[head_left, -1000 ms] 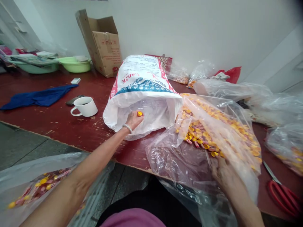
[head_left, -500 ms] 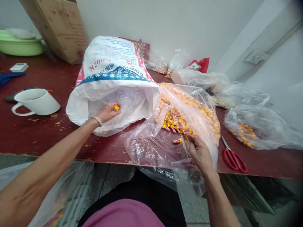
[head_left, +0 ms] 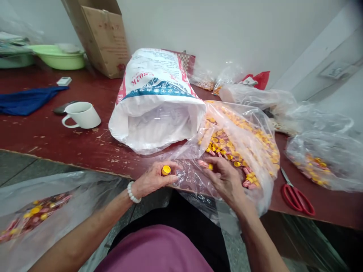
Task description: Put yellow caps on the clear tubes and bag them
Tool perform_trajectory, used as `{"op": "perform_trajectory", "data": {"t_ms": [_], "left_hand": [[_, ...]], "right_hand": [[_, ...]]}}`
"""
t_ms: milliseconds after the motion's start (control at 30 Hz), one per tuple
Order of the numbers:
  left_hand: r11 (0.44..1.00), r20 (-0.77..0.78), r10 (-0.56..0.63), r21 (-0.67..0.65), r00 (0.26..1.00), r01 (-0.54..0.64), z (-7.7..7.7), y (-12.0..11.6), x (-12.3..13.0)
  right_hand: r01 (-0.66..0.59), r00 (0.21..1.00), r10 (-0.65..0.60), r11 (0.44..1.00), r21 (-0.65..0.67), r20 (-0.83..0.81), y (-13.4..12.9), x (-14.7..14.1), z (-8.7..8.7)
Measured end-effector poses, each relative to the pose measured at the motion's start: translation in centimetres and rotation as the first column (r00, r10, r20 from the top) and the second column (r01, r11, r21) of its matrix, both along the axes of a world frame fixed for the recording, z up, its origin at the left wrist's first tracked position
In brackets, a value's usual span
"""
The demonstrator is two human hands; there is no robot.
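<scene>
A small yellow round cap [head_left: 166, 170], its hollow end facing up, is held in my left hand [head_left: 151, 178], which wears a white bead bracelet. Between thumb and fingers of my right hand [head_left: 227, 177] is a small red-and-white patterned tube with a yellow end [head_left: 205, 165]. Just beyond that hand, a clear plastic bag [head_left: 263, 189] lies open with many of the same yellow-ended tubes [head_left: 221, 145]. Behind my left hand, the white woven sack [head_left: 161, 102] has its mouth turned towards me; clear plastic shows inside it.
A white mug [head_left: 82, 116] and blue cloth [head_left: 28, 100] are on the left. Red-handled scissors [head_left: 297, 196] lie right, beside another clear bag [head_left: 320, 162]. A cardboard box [head_left: 104, 41] and green basin [head_left: 61, 58] stand behind. Below the table edge, left, is a filled plastic bag [head_left: 36, 213].
My left hand has come out of the sack mouth towards me, still with a yellow cap. My right hand has drawn slightly nearer to it and now holds a patterned tube.
</scene>
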State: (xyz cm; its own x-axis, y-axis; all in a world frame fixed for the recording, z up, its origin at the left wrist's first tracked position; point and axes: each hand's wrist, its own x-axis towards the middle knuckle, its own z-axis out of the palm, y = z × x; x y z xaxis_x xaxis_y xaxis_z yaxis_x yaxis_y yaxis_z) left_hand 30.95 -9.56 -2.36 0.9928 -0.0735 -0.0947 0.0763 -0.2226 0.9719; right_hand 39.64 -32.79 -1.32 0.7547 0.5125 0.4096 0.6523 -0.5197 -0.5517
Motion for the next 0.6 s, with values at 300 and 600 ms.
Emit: {"op": "perform_trajectory", "data": {"t_ms": [300, 600], "left_hand": [[0.997, 0.063, -0.059, 0.045, 0.996, 0.056, -0.4, -1.3, -0.9], [0.597, -0.24, 0.068, -0.768, 0.968, -0.232, -0.2, -2.1, -0.7]], "right_hand": [[-0.234, 0.965, 0.239, 0.97, -0.057, 0.108, 3.2, -3.8, 2.0], [-0.141, 0.989, 0.144, 0.988, 0.066, -0.043, 2.3, -5.8, 1.7]]}}
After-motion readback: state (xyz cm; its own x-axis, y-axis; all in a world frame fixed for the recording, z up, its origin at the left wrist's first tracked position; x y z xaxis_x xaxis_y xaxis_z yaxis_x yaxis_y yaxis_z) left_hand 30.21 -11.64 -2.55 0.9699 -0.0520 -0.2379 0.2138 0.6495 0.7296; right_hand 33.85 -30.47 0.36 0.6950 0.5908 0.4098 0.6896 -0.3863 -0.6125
